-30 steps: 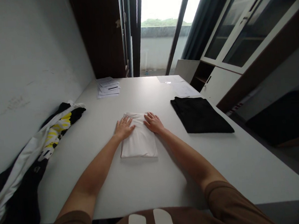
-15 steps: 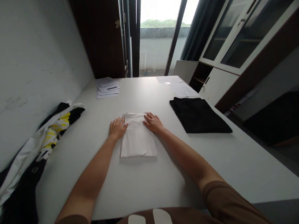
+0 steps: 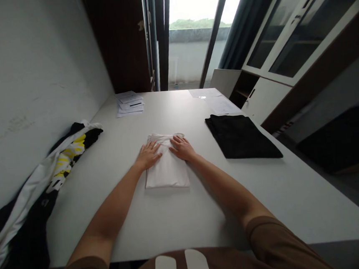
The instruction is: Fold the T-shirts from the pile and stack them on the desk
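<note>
Folded white cloth (image 3: 167, 173), frame centre: left hand (image 3: 149, 154) and right hand (image 3: 182, 148) flat atop, fingers spread, grasping nothing.

Both arms reach forward, left hand (image 3: 149, 154) and right hand (image 3: 182, 148) palm-down, fingers slightly spread.

White folded cloth (image 3: 167, 172), flat, slightly creased, on white table (image 3: 174, 223)

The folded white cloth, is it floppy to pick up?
The folded white cloth would probably flop, as it shows wrinkles. It might unfold if pinched by one layer, since layered edges show. It probably won't roll, lying flat.
</note>
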